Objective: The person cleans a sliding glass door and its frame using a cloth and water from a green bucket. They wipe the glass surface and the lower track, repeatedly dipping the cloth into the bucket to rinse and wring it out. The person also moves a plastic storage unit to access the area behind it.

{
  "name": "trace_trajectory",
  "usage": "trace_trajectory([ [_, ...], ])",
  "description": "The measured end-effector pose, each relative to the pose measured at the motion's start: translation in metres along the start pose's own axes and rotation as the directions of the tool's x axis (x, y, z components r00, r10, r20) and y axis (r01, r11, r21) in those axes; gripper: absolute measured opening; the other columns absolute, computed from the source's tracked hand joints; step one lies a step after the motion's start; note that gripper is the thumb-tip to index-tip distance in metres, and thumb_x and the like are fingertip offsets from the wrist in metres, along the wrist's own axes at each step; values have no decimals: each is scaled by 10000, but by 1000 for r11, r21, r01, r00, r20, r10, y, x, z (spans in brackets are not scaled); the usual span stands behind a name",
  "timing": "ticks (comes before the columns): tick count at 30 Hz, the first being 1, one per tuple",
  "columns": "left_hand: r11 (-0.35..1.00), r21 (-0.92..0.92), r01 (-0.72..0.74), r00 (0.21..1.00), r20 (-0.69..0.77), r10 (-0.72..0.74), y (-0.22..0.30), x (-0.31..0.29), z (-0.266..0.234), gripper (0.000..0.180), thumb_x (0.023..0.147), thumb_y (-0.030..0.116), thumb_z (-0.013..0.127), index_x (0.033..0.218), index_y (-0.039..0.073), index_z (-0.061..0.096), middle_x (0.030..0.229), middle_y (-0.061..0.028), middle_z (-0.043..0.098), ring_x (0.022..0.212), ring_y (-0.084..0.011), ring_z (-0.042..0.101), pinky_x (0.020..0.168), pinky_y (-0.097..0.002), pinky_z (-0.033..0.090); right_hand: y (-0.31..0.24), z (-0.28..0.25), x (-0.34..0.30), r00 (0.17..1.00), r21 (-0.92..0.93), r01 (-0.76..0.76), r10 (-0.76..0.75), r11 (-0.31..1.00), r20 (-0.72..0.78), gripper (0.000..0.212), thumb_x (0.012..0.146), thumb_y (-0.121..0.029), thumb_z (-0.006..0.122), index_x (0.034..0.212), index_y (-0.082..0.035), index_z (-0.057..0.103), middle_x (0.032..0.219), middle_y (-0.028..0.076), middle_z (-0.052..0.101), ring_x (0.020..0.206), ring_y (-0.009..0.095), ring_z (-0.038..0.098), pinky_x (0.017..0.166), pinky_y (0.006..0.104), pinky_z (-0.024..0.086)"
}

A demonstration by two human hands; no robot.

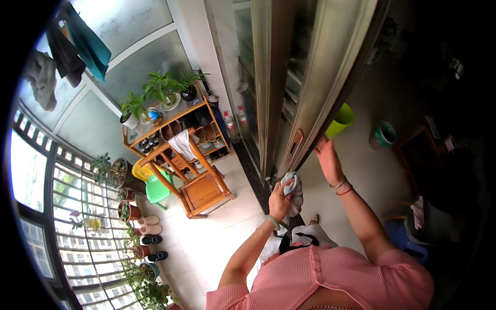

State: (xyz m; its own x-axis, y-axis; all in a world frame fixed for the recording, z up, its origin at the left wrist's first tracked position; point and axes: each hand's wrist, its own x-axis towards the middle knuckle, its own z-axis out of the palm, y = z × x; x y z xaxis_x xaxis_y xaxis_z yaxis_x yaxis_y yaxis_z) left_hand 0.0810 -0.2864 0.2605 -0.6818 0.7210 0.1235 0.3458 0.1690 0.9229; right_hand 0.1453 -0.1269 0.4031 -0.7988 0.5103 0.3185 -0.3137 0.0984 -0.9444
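A crumpled light grey cloth (295, 192) is bunched in my left hand (280, 201), whose fingers are closed round it. That hand is beside the metal-framed sliding door (330, 62), low on its edge and below the brown recessed handle (295, 143). On the door's other side is my right hand (328, 159), raised with its fingers stretched out near the frame's edge. It shows nothing in its grasp, though some fingertips are partly hidden by the frame.
Left of the door stands a wooden chair (201, 194) with a white cloth over it, before a shoe rack (214, 116) topped with potted plants. Shoes (150, 225) and pots line the barred window. A lime-green bucket (341, 120) and a bin (383, 135) are at right.
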Motion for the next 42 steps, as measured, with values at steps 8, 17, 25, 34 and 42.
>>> trace_trajectory([
  [8, 921, 353, 164, 970, -229, -84, 68, 50, 26, 331, 938, 402, 486, 1067, 107, 412, 779, -207, 631, 723, -438, 596, 591, -510, 434, 26, -32, 8, 986, -768, 168, -98, 619, 137, 232, 901, -272, 544, 889, -48, 603, 732, 145, 642, 644, 335, 617, 604, 433, 479],
  [17, 737, 577, 352, 920, -357, -159, 82, 63, 38, 192, 929, 302, 481, 1007, 128, 483, 762, -202, 647, 739, -421, 613, 590, -520, 458, 32, -40, 26, 955, -839, 294, -116, 458, 272, 236, 891, -280, 539, 746, -99, 585, 567, 81, 599, 516, 273, 600, 475, 394, 446],
  [25, 636, 672, 380, 924, -303, -232, 89, 82, 36, 368, 883, 285, 518, 1218, 140, 476, 888, -206, 656, 799, -430, 617, 637, -516, 484, 47, -37, 44, 947, -810, 321, -154, 491, 282, 163, 840, -230, 558, 719, -128, 596, 600, 69, 612, 541, 244, 612, 484, 390, 450],
  [34, 642, 702, 308, 948, -281, -148, 73, 102, 25, 393, 859, 260, 553, 1215, 111, 478, 847, -215, 652, 792, -421, 614, 621, -496, 479, 48, -35, 66, 950, -774, 312, -198, 551, 242, 130, 816, -227, 575, 755, -117, 605, 583, 77, 607, 514, 253, 603, 484, 375, 462],
  [42, 638, 685, 350, 937, -261, -233, 76, 128, 17, 492, 830, 209, 585, 1286, 87, 445, 948, -224, 639, 821, -412, 614, 622, -474, 492, 59, -32, 93, 944, -758, 329, -199, 563, 262, 138, 802, -225, 584, 734, -107, 607, 574, 90, 605, 505, 251, 603, 473, 367, 463],
])
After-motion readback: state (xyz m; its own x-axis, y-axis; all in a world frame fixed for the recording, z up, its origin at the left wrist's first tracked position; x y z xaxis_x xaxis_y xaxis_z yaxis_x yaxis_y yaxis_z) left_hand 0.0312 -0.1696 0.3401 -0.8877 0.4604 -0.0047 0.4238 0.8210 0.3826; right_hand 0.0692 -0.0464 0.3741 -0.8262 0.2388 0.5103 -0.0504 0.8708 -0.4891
